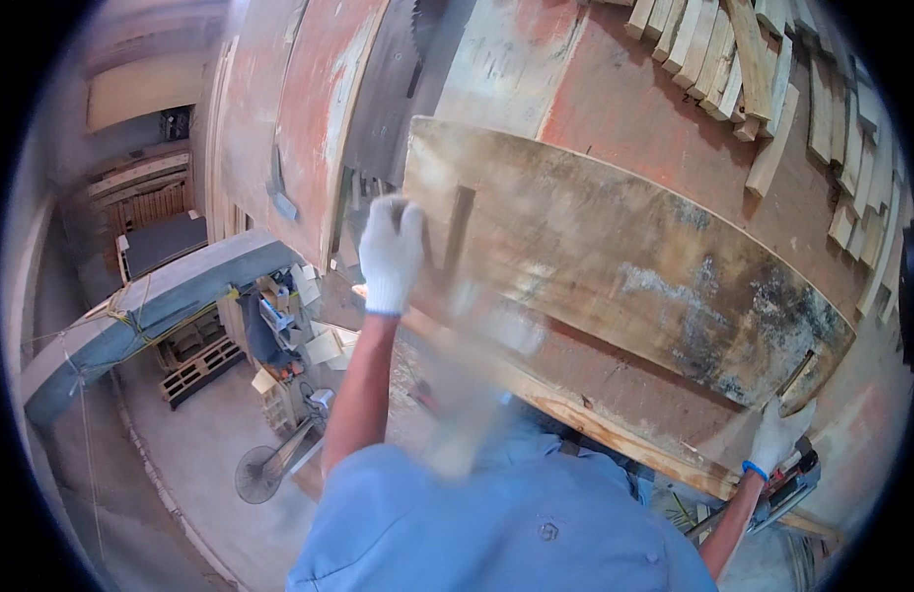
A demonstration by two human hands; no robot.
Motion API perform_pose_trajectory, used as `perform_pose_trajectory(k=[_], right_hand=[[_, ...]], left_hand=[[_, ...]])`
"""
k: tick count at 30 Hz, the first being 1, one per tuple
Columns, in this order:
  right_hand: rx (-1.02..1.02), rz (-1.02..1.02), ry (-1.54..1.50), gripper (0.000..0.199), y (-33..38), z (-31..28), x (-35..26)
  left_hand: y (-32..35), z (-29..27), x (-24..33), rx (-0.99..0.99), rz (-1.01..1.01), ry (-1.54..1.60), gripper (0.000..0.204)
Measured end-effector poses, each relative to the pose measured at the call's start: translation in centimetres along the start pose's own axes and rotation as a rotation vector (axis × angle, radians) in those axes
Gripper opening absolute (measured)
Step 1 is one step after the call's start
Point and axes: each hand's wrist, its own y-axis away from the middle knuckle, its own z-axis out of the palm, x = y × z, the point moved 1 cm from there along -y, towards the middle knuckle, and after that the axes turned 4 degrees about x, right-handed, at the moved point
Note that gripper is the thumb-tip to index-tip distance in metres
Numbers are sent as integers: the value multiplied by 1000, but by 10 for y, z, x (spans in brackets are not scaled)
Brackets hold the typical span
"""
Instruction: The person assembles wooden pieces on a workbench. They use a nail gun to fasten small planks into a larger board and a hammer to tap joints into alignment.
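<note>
While left hand [391, 255], right hand [780, 435] grip board [575, 247], reddish worktop [624, 109] bears sticks [708, 54]; grey floor [195, 449] below.

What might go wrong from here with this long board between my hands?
The long board might tilt or slip, since your left hand is at one end and your right hand at the other, leaving its middle without a hand. If it swings away from you, it could knock the piled sticks beyond its far edge.
</note>
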Motion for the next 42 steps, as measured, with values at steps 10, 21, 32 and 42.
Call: perform_pose_trajectory(k=[10, 21, 32, 42], right_hand=[[72, -82, -22, 74, -6, 0, -1], [26, -221, -134, 67, -11, -5, -4], [-1, -156, -55, 65, -24, 2, 13], [168, -260, -8, 76, -7, -6, -9]], left_hand=[[-114, 38, -2, 4, 392, 659, 41], [-117, 32, 11, -86, 272, 657, 39], [-111, 17, 18, -63, 293, 583, 44], [-131, 34, 10, 225, 607, 73, 35]])
